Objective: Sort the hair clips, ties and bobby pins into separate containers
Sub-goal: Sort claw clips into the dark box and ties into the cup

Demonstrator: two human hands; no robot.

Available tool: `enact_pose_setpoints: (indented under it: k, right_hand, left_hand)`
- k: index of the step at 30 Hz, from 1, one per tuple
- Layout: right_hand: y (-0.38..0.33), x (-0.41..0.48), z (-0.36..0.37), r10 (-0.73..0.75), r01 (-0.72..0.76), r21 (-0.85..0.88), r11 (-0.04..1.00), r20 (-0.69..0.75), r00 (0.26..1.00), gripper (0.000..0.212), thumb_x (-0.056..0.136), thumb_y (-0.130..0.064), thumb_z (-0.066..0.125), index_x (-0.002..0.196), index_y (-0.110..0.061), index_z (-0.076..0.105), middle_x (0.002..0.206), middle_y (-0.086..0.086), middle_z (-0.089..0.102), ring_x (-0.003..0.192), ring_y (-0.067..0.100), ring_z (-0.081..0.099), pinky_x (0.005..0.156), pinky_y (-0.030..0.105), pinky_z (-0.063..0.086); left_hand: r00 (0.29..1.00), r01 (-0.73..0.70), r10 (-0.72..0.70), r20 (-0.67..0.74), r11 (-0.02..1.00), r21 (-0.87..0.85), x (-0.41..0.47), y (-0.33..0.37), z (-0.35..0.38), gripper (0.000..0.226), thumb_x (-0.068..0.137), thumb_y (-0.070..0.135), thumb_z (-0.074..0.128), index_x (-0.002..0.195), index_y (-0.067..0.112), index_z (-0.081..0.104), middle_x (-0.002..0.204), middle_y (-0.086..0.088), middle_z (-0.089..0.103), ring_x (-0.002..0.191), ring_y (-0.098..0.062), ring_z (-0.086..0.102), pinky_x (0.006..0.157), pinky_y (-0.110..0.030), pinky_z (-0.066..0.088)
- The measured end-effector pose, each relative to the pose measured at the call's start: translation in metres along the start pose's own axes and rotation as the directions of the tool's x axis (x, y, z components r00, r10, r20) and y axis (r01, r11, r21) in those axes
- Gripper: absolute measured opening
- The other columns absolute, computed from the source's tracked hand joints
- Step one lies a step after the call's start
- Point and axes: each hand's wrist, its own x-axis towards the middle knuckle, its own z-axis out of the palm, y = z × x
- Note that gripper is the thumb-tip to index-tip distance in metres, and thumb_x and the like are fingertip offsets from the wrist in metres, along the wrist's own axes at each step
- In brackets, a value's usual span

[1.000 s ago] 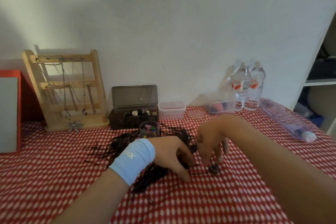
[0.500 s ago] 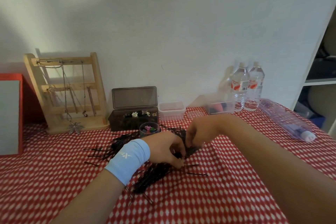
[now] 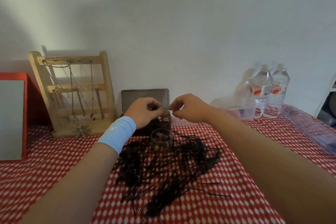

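Left hand (image 3: pixel 144 112) and right hand (image 3: pixel 189 108) are pinched together on a small clip, barely visible, over the dark box (image 3: pixel 145 97) | step judged: clips being sorted | next: release into box; bobby pins (image 3: pixel 163 167) remain piled.

A plain white wall (image 3: pixel 181 23) is seen across the back, lit more brightly toward 10 o'clock and shaded elsewhere. The bench (image 3: pixel 45 165) is covered by a red cloth patterned with white diamonds. At 3 o'clock the edge of a white shelf unit (image 3: pixel 330 89) is glimpsed, its contents too dark to be made out. No window is shown
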Motion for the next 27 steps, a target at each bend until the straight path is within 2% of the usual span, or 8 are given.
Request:
enact_pose_setpoints:
  k: [4,9,12,14,17,21,24,27]
  right_hand:
    - [-0.011,0.036,0.020,-0.042,0.042,0.002,0.999,-0.018,0.999,0.033,0.088,-0.009,0.068,0.121,-0.016,0.070,0.114,0.000,0.071,0.094,0.007,0.061,0.079,0.010,0.045]
    - [-0.013,0.064,0.040,-0.071,0.078,-0.090,0.993,0.070,0.995,0.035,0.090,-0.016,0.068,0.125,-0.020,0.070,0.123,-0.001,0.070,0.111,0.015,0.063,0.099,0.026,0.047]
    - [-0.009,0.065,0.052,-0.064,0.086,-0.126,0.988,0.169,0.984,0.029,0.094,-0.019,0.063,0.121,-0.022,0.073,0.119,-0.002,0.072,0.108,0.015,0.065,0.096,0.029,0.051]
    - [-0.007,0.064,0.061,-0.060,0.091,-0.137,0.986,0.211,0.976,0.032,0.096,-0.019,0.061,0.127,-0.022,0.069,0.126,-0.003,0.069,0.114,0.014,0.063,0.098,0.024,0.048]
    - [-0.008,0.066,0.069,-0.073,0.095,-0.117,0.989,0.183,0.980,0.036,0.096,-0.018,0.063,0.132,-0.022,0.066,0.131,-0.005,0.065,0.118,0.013,0.060,0.097,0.019,0.041]
    - [-0.013,0.070,0.075,-0.121,0.124,-0.104,0.987,0.035,0.992,0.029,0.087,-0.022,0.075,0.116,-0.020,0.074,0.112,-0.002,0.068,0.096,0.011,0.062,0.093,0.025,0.050]
    - [-0.014,0.068,0.075,-0.115,0.120,-0.069,0.990,0.081,0.990,0.029,0.087,-0.020,0.075,0.116,-0.018,0.075,0.114,-0.002,0.074,0.103,0.011,0.066,0.096,0.025,0.052]
    - [-0.013,0.058,0.066,-0.152,0.156,-0.040,0.987,0.091,0.984,0.029,0.091,-0.012,0.069,0.119,-0.020,0.074,0.116,-0.006,0.073,0.104,0.005,0.066,0.094,0.015,0.049]
  left_hand:
    - [0.997,0.067,-0.071,0.026,0.989,0.133,0.020,-0.037,-0.005,0.018,0.088,0.031,0.070,0.105,0.028,0.068,0.104,0.009,0.064,0.099,-0.013,0.060,0.092,-0.031,0.048]
    - [0.998,-0.023,0.034,-0.047,0.975,0.219,0.020,-0.072,-0.003,0.029,0.093,0.033,0.060,0.121,0.026,0.065,0.121,0.004,0.057,0.115,-0.019,0.052,0.104,-0.039,0.041]
    - [0.984,-0.129,0.086,0.154,0.945,0.301,0.011,-0.074,0.004,0.037,0.102,0.036,0.044,0.136,0.027,0.056,0.143,0.006,0.049,0.134,-0.018,0.039,0.114,-0.036,0.029]
    - [0.976,-0.113,0.024,0.217,0.905,0.410,0.009,-0.079,0.005,0.042,0.104,0.041,0.035,0.142,0.031,0.049,0.153,0.008,0.039,0.142,-0.019,0.029,0.117,-0.040,0.024]
    - [0.991,0.000,-0.075,0.111,0.829,0.559,0.008,-0.080,-0.004,0.043,0.104,0.038,0.033,0.142,0.029,0.050,0.157,0.005,0.032,0.145,-0.022,0.023,0.116,-0.040,0.023]
    - [0.994,-0.070,0.026,0.102,0.886,0.459,0.003,-0.076,-0.007,0.045,0.103,0.039,0.038,0.146,0.027,0.044,0.156,0.004,0.035,0.143,-0.020,0.028,0.116,-0.038,0.028]
    - [0.956,-0.056,-0.093,0.280,0.874,0.483,-0.002,-0.080,-0.004,0.055,0.104,0.046,0.029,0.154,0.027,0.024,0.163,0.004,0.018,0.148,-0.022,0.019,0.118,-0.046,0.024]
    - [0.959,-0.044,-0.119,0.258,0.835,0.548,-0.007,-0.082,-0.005,0.058,0.104,0.046,0.029,0.156,0.024,0.018,0.164,0.002,0.011,0.149,-0.024,0.015,0.119,-0.045,0.022]
